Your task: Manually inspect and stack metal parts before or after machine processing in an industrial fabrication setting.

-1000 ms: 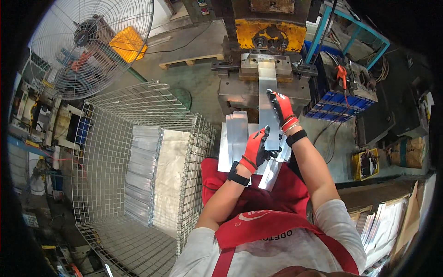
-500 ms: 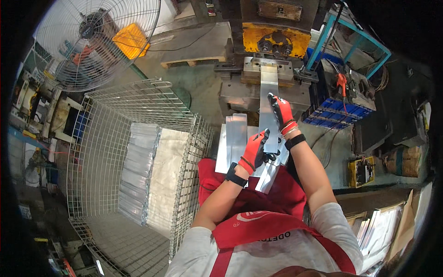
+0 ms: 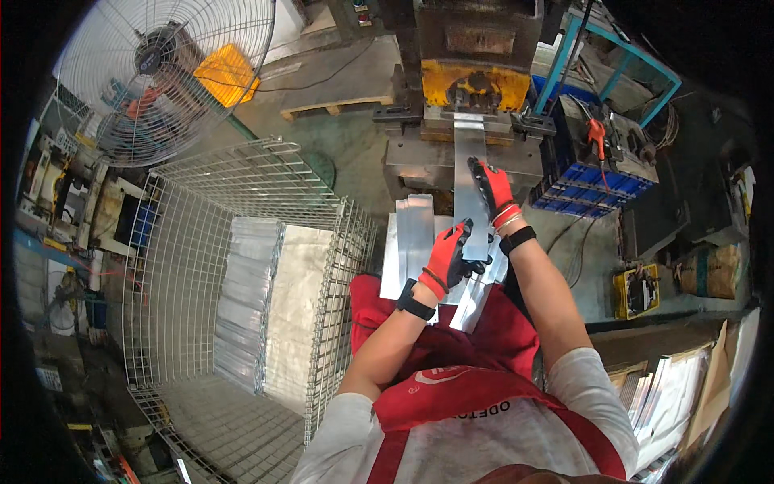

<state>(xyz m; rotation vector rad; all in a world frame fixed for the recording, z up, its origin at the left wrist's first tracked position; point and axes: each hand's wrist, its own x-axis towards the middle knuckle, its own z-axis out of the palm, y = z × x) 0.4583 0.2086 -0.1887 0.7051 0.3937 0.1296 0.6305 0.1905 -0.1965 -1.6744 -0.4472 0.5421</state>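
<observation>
A long flat metal strip (image 3: 469,153) reaches away from me, its far end inside the press (image 3: 477,85). My right hand (image 3: 493,194), in a red and black glove, is closed on the strip's right edge about midway along. Gloved the same way, my left hand (image 3: 450,256) grips the near end from the left; its lower fingers are partly hidden. Below and beside my left hand, more metal strips (image 3: 414,230) lie in a stack. One loose strip (image 3: 476,302) sticks out toward my lap over the red apron (image 3: 419,343).
At left stands a wire mesh cage (image 3: 322,339) holding stacked metal pieces (image 3: 246,298). Behind it is a large fan (image 3: 165,77). Blue crates (image 3: 576,189) with tools stand right of the press, and a yellow bin (image 3: 637,292) sits farther right.
The press's upper part has come down over the far end of the strip. Both hands keep hold of the strip and have barely moved. The view has shifted slightly.
</observation>
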